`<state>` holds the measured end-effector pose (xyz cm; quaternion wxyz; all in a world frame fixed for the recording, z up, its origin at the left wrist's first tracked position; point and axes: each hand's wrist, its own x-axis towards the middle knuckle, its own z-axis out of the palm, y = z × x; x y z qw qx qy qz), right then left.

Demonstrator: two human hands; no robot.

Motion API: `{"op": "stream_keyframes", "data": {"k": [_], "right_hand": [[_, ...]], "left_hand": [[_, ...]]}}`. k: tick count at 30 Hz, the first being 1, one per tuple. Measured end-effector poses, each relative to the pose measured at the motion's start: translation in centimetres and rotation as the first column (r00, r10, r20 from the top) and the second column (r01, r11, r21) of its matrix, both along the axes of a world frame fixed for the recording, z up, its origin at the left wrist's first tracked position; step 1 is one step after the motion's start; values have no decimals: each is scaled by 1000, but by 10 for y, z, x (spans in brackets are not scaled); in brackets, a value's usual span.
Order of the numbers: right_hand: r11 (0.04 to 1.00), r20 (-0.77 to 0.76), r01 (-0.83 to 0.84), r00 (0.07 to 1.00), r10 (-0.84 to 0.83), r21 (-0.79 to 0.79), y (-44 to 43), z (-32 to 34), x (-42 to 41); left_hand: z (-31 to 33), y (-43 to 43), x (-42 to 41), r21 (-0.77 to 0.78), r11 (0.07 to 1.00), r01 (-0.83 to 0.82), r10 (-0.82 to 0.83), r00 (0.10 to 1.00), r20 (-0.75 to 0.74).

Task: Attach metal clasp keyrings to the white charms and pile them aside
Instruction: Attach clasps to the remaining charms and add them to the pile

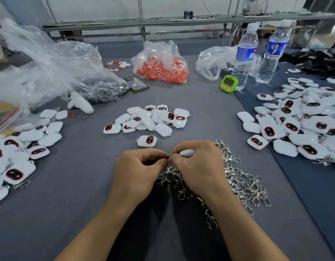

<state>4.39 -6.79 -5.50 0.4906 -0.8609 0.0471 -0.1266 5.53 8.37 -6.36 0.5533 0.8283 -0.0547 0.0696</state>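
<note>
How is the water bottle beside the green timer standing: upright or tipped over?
Upright. The water bottle stands on its base, white cap at the top, just beside the green timer.

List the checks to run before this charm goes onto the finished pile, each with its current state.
1. White charm held in the right hand: ok.
2. Left hand pinches the keyring at the charm: ok.
3. Keyring fully threaded through the charm's loop: cannot tell, fingers hide it.
4. Finished pile lies to the right, clasps attached: ok.
5. Next bare charm lies alone just beyond the hands: ok.
</note>
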Motion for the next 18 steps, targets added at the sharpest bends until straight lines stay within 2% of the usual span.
{"op": "stream_keyframes", "data": {"k": [4,11,16,18], "right_hand": [[999,-36,-35,999,36,35,-1,1,0],[995,-81,-88,992,92,53,-7,4,1],[981,-84,-156,983,166,117,-7,9,-2],[980,-59,-135,988,145,147,-4,9,-3]], "left_hand": [[0,1,-1,78,996,32,-33,999,8],[0,4,-1,25,997,70,-71,997,14],[0,8,0,4,993,119,-119,992,41],[2,7,1,-17,994,109,-108,992,65]]}}
